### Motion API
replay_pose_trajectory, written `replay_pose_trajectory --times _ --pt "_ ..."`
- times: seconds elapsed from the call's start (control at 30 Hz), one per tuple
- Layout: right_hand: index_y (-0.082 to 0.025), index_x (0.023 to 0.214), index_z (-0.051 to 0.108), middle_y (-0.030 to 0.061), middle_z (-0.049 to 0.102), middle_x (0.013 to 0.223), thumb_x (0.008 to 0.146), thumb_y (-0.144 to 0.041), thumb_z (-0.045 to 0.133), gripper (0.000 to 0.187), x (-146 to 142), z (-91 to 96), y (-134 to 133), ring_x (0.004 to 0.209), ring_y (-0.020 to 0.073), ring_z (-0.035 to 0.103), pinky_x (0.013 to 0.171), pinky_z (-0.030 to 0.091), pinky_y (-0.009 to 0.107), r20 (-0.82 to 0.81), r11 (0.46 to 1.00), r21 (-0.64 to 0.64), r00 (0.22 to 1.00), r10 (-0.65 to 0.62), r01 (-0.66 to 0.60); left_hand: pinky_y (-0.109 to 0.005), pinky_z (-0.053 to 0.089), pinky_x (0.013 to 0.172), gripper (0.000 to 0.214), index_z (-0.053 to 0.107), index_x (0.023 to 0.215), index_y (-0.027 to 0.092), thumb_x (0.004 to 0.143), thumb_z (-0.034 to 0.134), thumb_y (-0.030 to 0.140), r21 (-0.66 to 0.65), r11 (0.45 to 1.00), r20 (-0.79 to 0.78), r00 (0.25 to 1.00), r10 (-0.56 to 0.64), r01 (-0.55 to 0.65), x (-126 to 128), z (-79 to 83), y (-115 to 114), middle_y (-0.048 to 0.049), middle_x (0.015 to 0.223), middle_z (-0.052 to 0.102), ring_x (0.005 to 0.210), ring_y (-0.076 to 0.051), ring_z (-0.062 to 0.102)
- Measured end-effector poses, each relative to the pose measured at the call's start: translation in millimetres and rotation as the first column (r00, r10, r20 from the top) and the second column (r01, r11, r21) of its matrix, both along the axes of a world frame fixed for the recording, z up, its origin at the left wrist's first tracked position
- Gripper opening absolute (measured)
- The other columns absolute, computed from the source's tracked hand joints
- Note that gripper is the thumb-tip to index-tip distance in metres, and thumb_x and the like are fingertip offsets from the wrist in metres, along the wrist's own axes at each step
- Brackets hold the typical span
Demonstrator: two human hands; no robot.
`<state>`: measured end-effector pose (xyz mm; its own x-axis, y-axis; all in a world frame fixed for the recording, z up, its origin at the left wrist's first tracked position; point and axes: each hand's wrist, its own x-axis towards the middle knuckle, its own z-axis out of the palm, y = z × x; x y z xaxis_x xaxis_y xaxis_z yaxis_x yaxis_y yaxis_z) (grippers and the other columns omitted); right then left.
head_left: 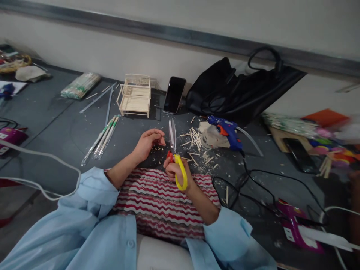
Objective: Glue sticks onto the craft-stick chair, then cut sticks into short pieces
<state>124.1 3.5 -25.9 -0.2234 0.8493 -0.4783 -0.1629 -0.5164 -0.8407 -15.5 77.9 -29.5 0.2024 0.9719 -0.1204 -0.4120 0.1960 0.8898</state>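
Observation:
My right hand (176, 171) is closed around the yellow and red handles of a pair of scissors (173, 148), whose blades point up and away from me. My left hand (149, 142) is just left of the blades, fingers curled and pinched together near the blade; what it pinches is too small to make out. Both hands hover over a grey table (56, 127) above a red-and-white striped cloth (157, 198). Short cut wooden sticks (194, 140) lie scattered just right of the scissors.
A small wooden stick bench (135, 96) stands behind the hands, with a black phone (174, 95) and a black bag (239, 90) to its right. A blue glue gun (226, 131) lies at right, its black cable (253, 180) looping forward. Wrapped sticks (102, 138) lie at left.

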Motion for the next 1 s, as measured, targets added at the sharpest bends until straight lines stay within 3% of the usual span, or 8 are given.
replay_pose_trajectory --times 0.27,0.43,0.6,0.73,0.83,0.9,1.0 --pt "-0.019 0.059 0.053 -0.0124 0.028 0.033 0.049 -0.021 0.049 0.011 0.1 4.4 -2.1 0.031 0.0017 0.016 0.032 0.014 0.016 -0.036 0.999 0.017 0.999 -0.027 0.028 -0.022 0.04 0.06 0.008 0.059 0.076 0.015 0.069 0.054 0.015 0.127 0.992 -0.222 0.975 0.013 0.016 0.1 -5.6 0.6 0.0024 0.056 0.059 0.056 -0.01 0.055" --pt "-0.019 0.06 0.053 -0.0126 0.029 0.033 0.05 -0.021 0.05 0.011 0.8 4.1 -1.8 0.03 0.002 0.017 0.032 0.014 0.016 -0.032 1.0 0.019 0.999 -0.018 0.019 -0.022 0.042 0.061 0.01 0.058 0.076 0.014 0.067 0.054 0.013 0.124 0.991 -0.217 0.976 -0.022 0.05 0.5 -4.5 1.0 0.0009 0.062 0.061 0.058 -0.01 0.057" --pt "-0.019 0.061 0.053 -0.0125 0.03 0.033 0.051 -0.022 0.049 0.011 0.4 3.7 -3.3 0.031 0.002 0.017 0.034 0.015 0.017 -0.035 0.999 0.033 0.999 -0.019 0.021 -0.021 0.036 0.053 0.01 0.058 0.081 0.016 0.072 0.055 0.018 0.18 0.983 -0.197 0.978 0.066 -0.03 0.2 -4.7 2.0 0.0046 0.056 0.052 0.049 -0.008 0.047" --pt "-0.019 0.061 0.053 -0.012 0.03 0.035 0.052 -0.022 0.049 0.01 -2.0 2.7 -8.6 0.033 0.0026 0.019 0.035 0.014 0.018 0.008 0.996 0.085 1.0 0.001 -0.001 -0.02 0.033 0.051 0.013 0.06 0.085 0.017 0.075 0.058 0.024 0.285 0.958 -0.321 0.938 0.134 -0.039 -1.0 -7.9 1.7 0.0045 0.062 0.051 0.052 -0.007 0.042" --pt "-0.019 0.06 0.055 -0.011 0.031 0.037 0.053 -0.022 0.049 0.009 -4.3 -1.7 -12.0 0.035 0.0037 0.022 0.037 0.016 0.019 0.078 0.982 0.187 0.997 0.012 -0.026 -0.02 0.037 0.057 0.017 0.063 0.088 0.016 0.078 0.058 0.028 0.375 0.926 -0.472 0.868 0.156 0.037 3.7 -10.5 8.7 0.0021 0.071 0.057 0.06 -0.008 0.048" --pt "-0.018 0.058 0.056 -0.0095 0.035 0.04 0.053 -0.022 0.049 0.008 -5.7 -6.8 -12.7 0.038 0.0044 0.027 0.039 0.019 0.019 0.11 0.958 0.284 0.994 -0.006 -0.026 -0.022 0.039 0.059 0.018 0.066 0.086 0.016 0.077 0.059 0.029 0.408 0.901 -0.589 0.797 0.134 0.15 12.5 -9.8 20.0 0.0007 0.071 0.06 0.062 -0.01 0.05" --pt "-0.018 0.057 0.057 -0.007 0.045 0.047 0.053 -0.021 0.051 0.008 -7.7 -14.7 -12.0 0.044 0.0055 0.036 0.042 0.026 0.019 0.126 0.935 0.355 0.991 -0.035 -0.012 -0.024 0.042 0.066 0.016 0.07 0.081 0.016 0.074 0.063 0.028 0.482 0.778 -0.739 0.665 0.113 0.404 35.5 -5.5 43.6 -0.0019 0.072 0.063 0.068 -0.013 0.055"
